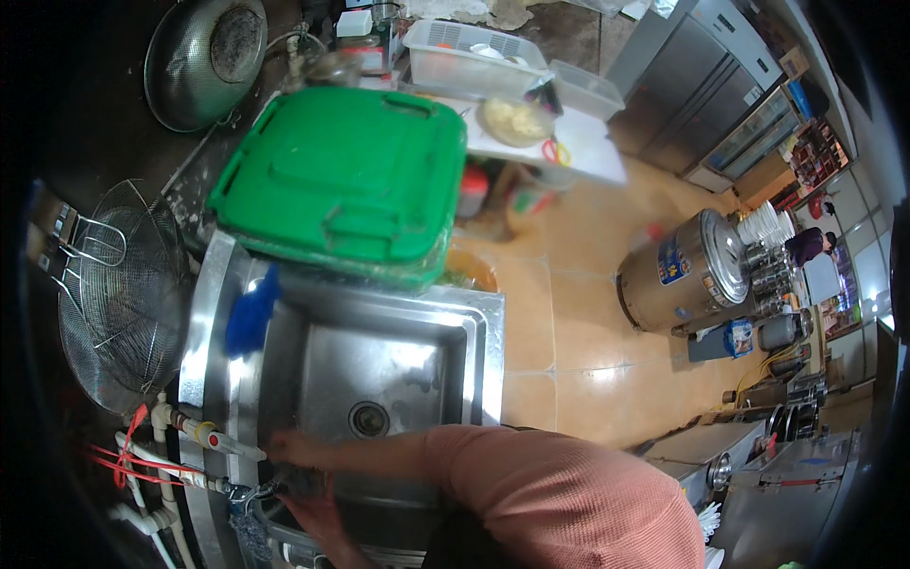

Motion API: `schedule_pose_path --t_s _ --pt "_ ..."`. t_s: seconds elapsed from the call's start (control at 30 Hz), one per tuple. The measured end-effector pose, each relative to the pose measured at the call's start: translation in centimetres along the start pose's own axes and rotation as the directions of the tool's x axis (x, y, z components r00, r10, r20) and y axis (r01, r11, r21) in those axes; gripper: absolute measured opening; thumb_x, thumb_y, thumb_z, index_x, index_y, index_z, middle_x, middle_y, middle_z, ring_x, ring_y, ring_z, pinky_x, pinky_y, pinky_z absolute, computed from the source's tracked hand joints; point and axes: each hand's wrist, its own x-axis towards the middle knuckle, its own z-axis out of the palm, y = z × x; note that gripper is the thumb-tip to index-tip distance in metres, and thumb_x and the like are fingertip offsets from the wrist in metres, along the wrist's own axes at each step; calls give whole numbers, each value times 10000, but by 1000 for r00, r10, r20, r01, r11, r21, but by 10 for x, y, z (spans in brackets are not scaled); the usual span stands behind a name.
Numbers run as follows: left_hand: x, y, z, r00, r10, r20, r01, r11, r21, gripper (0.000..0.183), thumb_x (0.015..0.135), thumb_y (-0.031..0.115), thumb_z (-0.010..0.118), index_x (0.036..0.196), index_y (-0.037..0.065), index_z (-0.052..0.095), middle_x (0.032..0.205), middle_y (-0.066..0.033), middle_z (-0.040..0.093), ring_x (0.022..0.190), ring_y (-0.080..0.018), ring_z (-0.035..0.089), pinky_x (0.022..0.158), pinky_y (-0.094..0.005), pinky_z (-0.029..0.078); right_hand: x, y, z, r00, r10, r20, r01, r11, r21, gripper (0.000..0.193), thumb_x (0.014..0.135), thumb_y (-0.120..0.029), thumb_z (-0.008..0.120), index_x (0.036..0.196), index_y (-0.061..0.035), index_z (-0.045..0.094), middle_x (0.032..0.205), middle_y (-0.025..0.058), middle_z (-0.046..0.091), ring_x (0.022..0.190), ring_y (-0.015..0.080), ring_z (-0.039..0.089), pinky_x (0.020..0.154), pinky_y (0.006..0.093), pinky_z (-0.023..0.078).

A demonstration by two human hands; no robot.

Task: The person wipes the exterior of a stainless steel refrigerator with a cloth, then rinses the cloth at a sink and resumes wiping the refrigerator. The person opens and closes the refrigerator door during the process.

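Both of my hands are close together over the left side of the steel sink [479,379], by the tap. Reaching in from the right in a pink sleeve, my right hand [292,449] is near the white tap's end, its fingers blurred. Below it, my left hand [313,503] comes up from the lower edge beside the metal spout [261,490]. Its fingers are dark and smeared, so their shape and anything in them cannot be made out. A round drain [369,419] shows in the basin floor. On the sink's back ledge lies a crumpled blue cloth-like thing [252,313].
A green-lidded bin [351,175] stands against the sink's far side. Wire strainers [123,294] and a perforated metal bowl [207,62] hang at left. White pipes [161,446] run beside the tap. Rightward are tiled floor [578,351] and a large steel drum [678,270].
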Motion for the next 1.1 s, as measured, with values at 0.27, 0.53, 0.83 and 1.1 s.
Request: schedule_pose_path --t_s 0.27,0.53,0.83,1.1 --pt "18 -5 -30 966 199 164 -256 668 699 474 952 411 426 1303 92 434 1294 -93 473 1174 -248 473 986 -428 387 -67 21 77 815 -555 -167 251 598 -761 252 783 -302 602 928 -97 606 970 122 588 973 295 558 810 438 448" --pt "0 -27 22 987 128 -92 -84 919 385 422 960 384 417 1257 92 477 1259 -64 497 1139 -219 483 968 -389 385 17 7 -4 898 -365 -246 234 868 -437 244 752 -321 629 722 -80 604 766 117 578 869 328 553 789 438 431" --pt "-1 -11 6 975 181 -126 -93 856 508 328 920 272 495 1176 68 493 1210 -87 521 1126 -226 495 974 -353 385 -85 3 65 814 -570 -110 344 627 -699 208 732 -273 608 838 -99 646 780 112 595 826 309 569 808 465 433" --pt "-1 -9 16 955 46 -294 -61 997 -43 455 895 293 564 1292 108 441 1322 -105 484 1194 -285 475 1006 -412 376 17 2 -7 957 -58 -284 51 998 -32 247 735 -282 655 753 -38 619 812 129 633 762 340 596 674 413 473"
